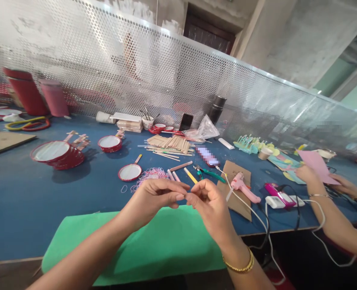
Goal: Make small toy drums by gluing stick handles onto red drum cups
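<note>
My left hand [162, 193] and my right hand [207, 201] meet fingertip to fingertip over the front of the table, thumbs pinched against index fingers. Whatever they may hold between them is too small or hidden to make out. Under my wrists lies a green cloth [166, 245]. Just beyond my left hand is a heap of pink and purple rubber bands [150, 177], with a small round red-rimmed disc on a stick [130, 172] beside it. Green-handled pliers [213, 174] and a yellow stick [190, 176] lie past my right hand.
Stacked red-rimmed discs [60, 155] stand at left. Wooden sticks [171, 144] are piled mid-table. At right, a pink glue gun [243, 187] rests on cardboard [233, 167], near cables and a power strip [284, 202]. Another person's hands hold pink paper [316, 165]. A perforated metal screen [166, 68] closes the back.
</note>
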Available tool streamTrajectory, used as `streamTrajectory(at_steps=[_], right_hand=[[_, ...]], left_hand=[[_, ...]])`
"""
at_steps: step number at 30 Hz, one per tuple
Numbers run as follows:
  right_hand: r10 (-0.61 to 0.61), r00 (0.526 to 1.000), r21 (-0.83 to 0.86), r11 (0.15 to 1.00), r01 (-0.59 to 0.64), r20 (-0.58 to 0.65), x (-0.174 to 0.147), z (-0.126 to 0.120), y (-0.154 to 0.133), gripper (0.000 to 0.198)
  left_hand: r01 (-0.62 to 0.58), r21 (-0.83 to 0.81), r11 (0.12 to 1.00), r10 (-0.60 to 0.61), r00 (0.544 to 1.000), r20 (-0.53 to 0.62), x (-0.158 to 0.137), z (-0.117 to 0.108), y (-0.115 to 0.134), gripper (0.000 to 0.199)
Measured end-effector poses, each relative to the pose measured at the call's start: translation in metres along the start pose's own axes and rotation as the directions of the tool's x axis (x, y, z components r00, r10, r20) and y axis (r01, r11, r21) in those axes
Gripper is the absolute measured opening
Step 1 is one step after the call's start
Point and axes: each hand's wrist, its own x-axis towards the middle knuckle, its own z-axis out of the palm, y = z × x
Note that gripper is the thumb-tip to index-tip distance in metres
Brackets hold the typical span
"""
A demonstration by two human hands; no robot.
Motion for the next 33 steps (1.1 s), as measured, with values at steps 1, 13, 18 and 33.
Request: streamTrajectory(at_steps=[1, 13, 18, 33], right_hand=[[-0.016, 1.0, -0.024, 1.0, 0.016, 0.008, -0.001, 0.0, 0.0, 0.029], [-0.279, 0.956, -0.676, 0.722, 0.147, -0.09, 0.007, -0.056, 0.0, 0.022], [-0.197, 0.964, -0.979, -0.063, -0.194, -0.178, 0.01, -0.144, 0.012, 0.025], [0.183, 0.944, -0.962, -0.034, -0.273, -0.274, 0.031, -0.194, 0.049, 0.031]], left_hand=[[0.003, -0.009, 1.0, -0.003, 1.0, -0.003, 0.0, 0.0, -0.001, 0.014], [-0.021, -0.275, 0.961, -0.024, 0.987, -0.159, -0.002, -0.005, -0.006, 0.027], [0.017, -0.42, 0.908, -0.134, 0.958, -0.252, -0.005, -0.02, -0.004, 0.051], [0.017, -0.573, 0.819, -0.152, 0.97, -0.189, -0.016, -0.024, -0.009, 0.056]])
